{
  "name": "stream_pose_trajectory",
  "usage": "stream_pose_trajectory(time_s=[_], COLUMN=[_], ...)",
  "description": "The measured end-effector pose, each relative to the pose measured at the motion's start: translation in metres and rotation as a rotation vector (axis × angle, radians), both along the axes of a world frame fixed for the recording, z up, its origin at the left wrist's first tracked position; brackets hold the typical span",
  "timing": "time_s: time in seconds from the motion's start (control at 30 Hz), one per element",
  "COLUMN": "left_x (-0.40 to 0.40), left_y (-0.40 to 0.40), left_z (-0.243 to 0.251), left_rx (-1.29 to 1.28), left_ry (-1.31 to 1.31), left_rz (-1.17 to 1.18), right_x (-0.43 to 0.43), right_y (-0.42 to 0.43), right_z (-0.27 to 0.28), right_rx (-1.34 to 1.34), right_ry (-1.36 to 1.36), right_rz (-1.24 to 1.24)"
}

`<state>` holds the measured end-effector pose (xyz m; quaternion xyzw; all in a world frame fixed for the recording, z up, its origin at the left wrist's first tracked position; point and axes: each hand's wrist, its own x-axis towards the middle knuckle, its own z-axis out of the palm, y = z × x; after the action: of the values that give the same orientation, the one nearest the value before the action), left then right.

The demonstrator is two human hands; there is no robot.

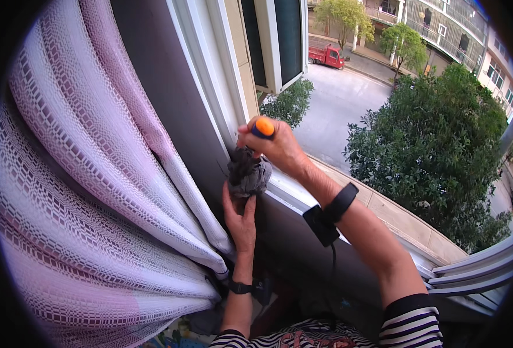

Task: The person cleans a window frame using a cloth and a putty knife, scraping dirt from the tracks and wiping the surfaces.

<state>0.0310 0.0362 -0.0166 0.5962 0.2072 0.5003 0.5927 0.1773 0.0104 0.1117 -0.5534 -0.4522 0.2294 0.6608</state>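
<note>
At the corner of the window frame, a dark grey, crumbly-looking lump [251, 174] sits low against the white frame; I cannot tell its material. My left hand [240, 217] cups it from below, thumb and fingers spread around its near edge. Above the lump, my right hand [271, 139] is closed around a tool handle [263, 127], dark blue with an orange end. The tool's working end is hidden by the hand and the lump. Some right fingertips are close to the lump's top.
A pink-and-white openwork curtain [108, 174] hangs at left, close to my left arm. The white window track [291, 191] runs along the sill [395, 213]. A black cable [334, 256] trails from the device [321, 225] at my right wrist. Outside are a street, trees and a red truck [327, 56].
</note>
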Motion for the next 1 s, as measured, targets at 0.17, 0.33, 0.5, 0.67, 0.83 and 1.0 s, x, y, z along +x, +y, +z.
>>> stream_pose_trajectory(time_s=[0.17,0.33,0.5,0.67,0.83,1.0], left_x=[0.000,-0.005,-0.002,-0.003,-0.005,-0.005], left_y=[0.000,-0.002,-0.016,-0.016,-0.022,-0.018], left_z=[0.012,0.015,0.017,0.020,0.031,0.041], left_rx=[-0.033,-0.039,0.119,0.032,-0.069,-0.072], left_ry=[-0.046,0.009,0.082,0.004,-0.034,-0.071], left_rz=[-0.064,-0.087,0.003,-0.026,-0.043,-0.030], right_x=[0.021,0.015,0.001,-0.002,-0.001,0.002], right_y=[-0.003,-0.066,-0.104,-0.103,-0.068,-0.029], right_z=[0.008,0.009,0.030,0.039,0.009,0.003], right_rx=[-0.008,0.003,0.026,0.161,0.071,0.034], right_ry=[0.107,0.108,0.126,0.207,0.151,0.102], right_rz=[-0.008,-0.061,-0.041,-0.053,0.066,0.098])
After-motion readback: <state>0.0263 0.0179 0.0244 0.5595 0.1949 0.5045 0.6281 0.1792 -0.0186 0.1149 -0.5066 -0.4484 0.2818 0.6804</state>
